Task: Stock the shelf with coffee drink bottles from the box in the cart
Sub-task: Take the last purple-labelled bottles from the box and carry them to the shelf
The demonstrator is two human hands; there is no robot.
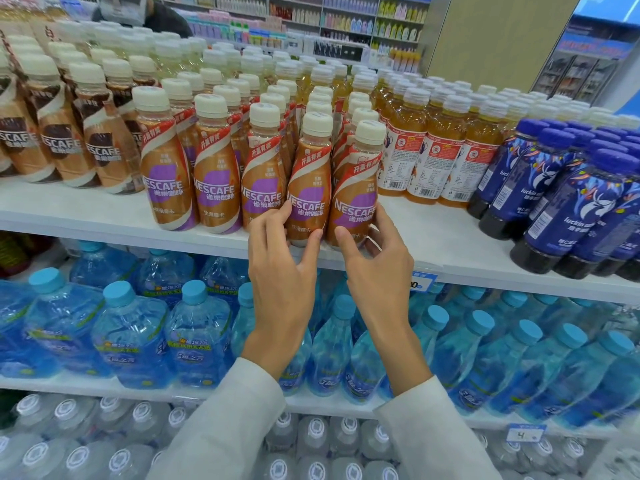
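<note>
Holding two coffee bottles at front edge of white shelf [433, 233]. Left hand [280, 268] fingers curled on brown-purple bottle [308, 188], cream cap. Right hand [377, 265] pinching tilted bottle [356, 192] just beside. More same bottles left of hands.

My one camera sits on my head, looking forward and slightly down, close to the white shelf [433, 244] crossing mid-frame. My sleeves enter from the bottom edge; a distant aisle fills the frame's upper right.
</note>
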